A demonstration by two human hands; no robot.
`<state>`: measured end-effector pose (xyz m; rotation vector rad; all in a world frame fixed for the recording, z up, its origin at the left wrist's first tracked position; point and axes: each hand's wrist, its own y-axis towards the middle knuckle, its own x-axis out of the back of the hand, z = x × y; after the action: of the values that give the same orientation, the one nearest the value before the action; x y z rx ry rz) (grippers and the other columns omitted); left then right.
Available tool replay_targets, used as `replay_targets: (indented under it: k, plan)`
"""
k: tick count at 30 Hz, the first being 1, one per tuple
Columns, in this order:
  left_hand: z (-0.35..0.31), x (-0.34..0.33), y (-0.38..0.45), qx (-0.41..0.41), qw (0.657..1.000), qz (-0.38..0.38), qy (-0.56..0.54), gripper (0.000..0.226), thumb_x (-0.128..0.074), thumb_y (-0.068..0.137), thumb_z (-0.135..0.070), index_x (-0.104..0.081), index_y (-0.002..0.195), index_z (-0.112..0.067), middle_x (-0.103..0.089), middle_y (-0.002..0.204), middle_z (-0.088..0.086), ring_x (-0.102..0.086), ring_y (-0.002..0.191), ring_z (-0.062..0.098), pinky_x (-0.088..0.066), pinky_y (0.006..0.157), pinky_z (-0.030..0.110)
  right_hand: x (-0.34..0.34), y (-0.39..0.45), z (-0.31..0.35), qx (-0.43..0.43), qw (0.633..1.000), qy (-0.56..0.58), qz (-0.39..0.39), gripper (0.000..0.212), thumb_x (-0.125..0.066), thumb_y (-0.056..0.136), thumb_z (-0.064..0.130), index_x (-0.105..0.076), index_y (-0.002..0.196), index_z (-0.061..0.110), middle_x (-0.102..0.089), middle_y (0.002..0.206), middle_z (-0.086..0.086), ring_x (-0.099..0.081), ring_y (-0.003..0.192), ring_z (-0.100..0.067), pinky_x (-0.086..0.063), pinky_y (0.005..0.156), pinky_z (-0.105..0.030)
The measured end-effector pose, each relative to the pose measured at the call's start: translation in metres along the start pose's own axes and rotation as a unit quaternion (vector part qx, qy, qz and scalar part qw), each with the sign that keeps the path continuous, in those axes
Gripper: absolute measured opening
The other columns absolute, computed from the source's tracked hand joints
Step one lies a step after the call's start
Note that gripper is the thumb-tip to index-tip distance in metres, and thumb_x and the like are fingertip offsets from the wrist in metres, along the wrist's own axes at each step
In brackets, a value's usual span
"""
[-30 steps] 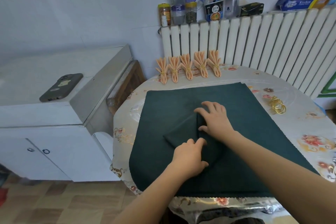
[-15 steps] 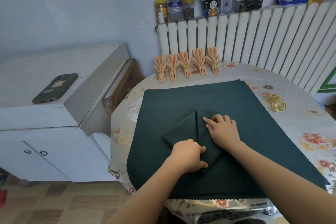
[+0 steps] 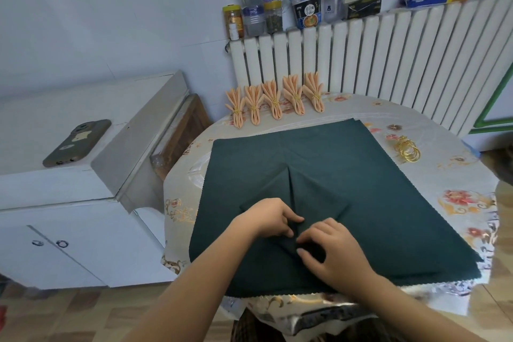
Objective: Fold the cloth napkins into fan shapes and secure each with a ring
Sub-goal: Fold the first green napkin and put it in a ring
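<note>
Both hands have come back toward me since half a second ago: my right hand [image 3: 331, 248], which lay flat on the fold then, now sits at the near tip of the folded green napkin [image 3: 294, 203], thumb and fingers curled and pinching the cloth there. My left hand [image 3: 268, 216] has edged up beside it, fingers curled onto the same tip, so the two hands nearly touch. The folded napkin, a kite shape with a centre seam, lies on the stack of flat green napkins [image 3: 388, 189] in the middle of the flowered table [image 3: 458, 203]; its near corner is hidden under my fingers. Five orange fan napkins [image 3: 273, 100], each ringed, stand in a row along the far edge by the white radiator [image 3: 388, 58]. A pile of gold rings [image 3: 408, 151] sits to the right, well apart from my hands. A phone [image 3: 77, 143] lies on the white cabinet [image 3: 55, 189] to the left.
</note>
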<state>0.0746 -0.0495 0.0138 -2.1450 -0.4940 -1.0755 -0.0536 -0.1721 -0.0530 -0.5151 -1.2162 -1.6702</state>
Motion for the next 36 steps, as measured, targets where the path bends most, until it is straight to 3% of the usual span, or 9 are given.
replay_targets:
  k: [6, 9, 12, 19, 22, 25, 27, 32, 36]
  plan:
    - [0.001, -0.002, 0.003, -0.011, 1.000, -0.016, 0.021, 0.045, -0.071, 0.083, -0.020, -0.062, 0.126, -0.031, -0.061, 0.086, -0.004, -0.051, 0.076, 0.006, -0.040, 0.066, 0.018, -0.005, 0.009, 0.003, 0.108, 0.987, -0.106, 0.058, 0.025, -0.046, 0.073, 0.041, -0.069, 0.068, 0.033, -0.057, 0.066, 0.017, -0.053, 0.062, -0.007, -0.042, 0.056, -0.020]
    - [-0.001, -0.007, -0.002, -0.024, 0.998, -0.043, 0.026, 0.043, -0.069, 0.085, -0.022, -0.061, 0.127, -0.026, -0.059, 0.110, 0.002, -0.050, 0.092, 0.008, -0.040, 0.081, 0.019, -0.002, 0.010, 0.001, 0.124, 0.983, -0.129, 0.040, 0.025, -0.044, 0.073, 0.033, -0.064, 0.061, 0.027, -0.055, 0.060, 0.013, -0.053, 0.057, -0.009, -0.039, 0.053, -0.022]
    - [0.001, -0.020, -0.007, -0.033, 0.994, -0.096, 0.042, 0.041, -0.068, 0.085, -0.035, -0.061, 0.125, -0.027, -0.043, 0.112, -0.001, -0.044, 0.111, 0.015, -0.038, 0.101, 0.030, 0.010, 0.005, -0.013, 0.120, 0.983, -0.131, 0.040, 0.024, -0.043, 0.078, 0.031, -0.061, 0.063, 0.025, -0.057, 0.062, 0.012, -0.053, 0.058, -0.010, -0.041, 0.054, -0.022]
    - [0.001, -0.054, -0.003, -0.106, 0.973, -0.178, 0.107, 0.039, -0.052, 0.092, -0.047, -0.051, 0.129, -0.033, -0.019, 0.155, 0.008, -0.005, 0.146, 0.021, 0.011, 0.118, 0.038, 0.047, -0.012, -0.054, 0.023, 0.993, -0.104, 0.045, 0.015, -0.046, 0.079, 0.030, -0.056, 0.069, 0.025, -0.058, 0.070, 0.014, -0.053, 0.065, -0.011, -0.050, 0.059, -0.028]
    - [0.001, -0.062, 0.001, -0.104, 0.973, -0.155, 0.133, 0.049, -0.040, 0.098, -0.045, -0.031, 0.145, -0.037, -0.017, 0.158, 0.008, -0.004, 0.148, 0.021, 0.013, 0.117, 0.040, 0.042, -0.014, -0.046, 0.008, 0.995, -0.093, 0.030, 0.007, -0.055, 0.075, 0.024, -0.061, 0.079, 0.024, -0.065, 0.085, 0.010, -0.061, 0.080, -0.014, -0.054, 0.073, -0.028]
    - [0.002, -0.065, 0.003, -0.104, 0.968, -0.154, 0.167, 0.063, -0.014, 0.089, -0.060, -0.022, 0.148, -0.039, -0.014, 0.159, 0.006, -0.004, 0.148, 0.020, 0.013, 0.116, 0.038, 0.026, -0.020, -0.041, 0.023, 0.994, -0.102, 0.027, 0.032, -0.051, 0.081, 0.028, -0.069, 0.107, 0.023, -0.066, 0.115, 0.009, -0.061, 0.107, -0.009, -0.044, 0.094, -0.021]
    - [0.005, -0.068, 0.004, -0.107, 0.969, -0.156, 0.162, 0.074, -0.003, 0.079, -0.063, -0.023, 0.147, -0.041, -0.012, 0.160, 0.004, -0.003, 0.148, 0.018, 0.012, 0.115, 0.036, 0.018, -0.023, -0.042, 0.026, 0.993, -0.109, 0.037, 0.041, -0.041, 0.085, 0.030, -0.069, 0.113, 0.021, -0.065, 0.119, 0.007, -0.061, 0.110, -0.008, -0.034, 0.101, -0.018]
    - [0.016, -0.065, 0.005, -0.107, 0.973, -0.154, 0.136, 0.048, -0.028, 0.099, -0.049, -0.024, 0.146, -0.043, -0.010, 0.160, -0.006, 0.000, 0.147, 0.008, 0.010, 0.117, 0.031, 0.014, -0.027, -0.047, 0.007, 0.992, -0.108, 0.070, 0.044, -0.029, 0.097, 0.033, -0.066, 0.118, 0.020, -0.064, 0.121, 0.005, -0.057, 0.115, -0.008, -0.025, 0.107, -0.021]
    - [0.040, -0.053, 0.004, -0.088, 0.973, -0.136, 0.166, 0.047, -0.023, 0.103, -0.043, -0.011, 0.148, -0.042, 0.001, 0.159, -0.012, 0.008, 0.145, 0.003, 0.011, 0.117, 0.028, 0.019, -0.028, -0.049, 0.014, 0.986, -0.117, 0.114, 0.057, -0.011, 0.102, 0.043, -0.059, 0.127, 0.024, -0.058, 0.129, 0.008, -0.051, 0.122, -0.006, -0.020, 0.109, -0.020]
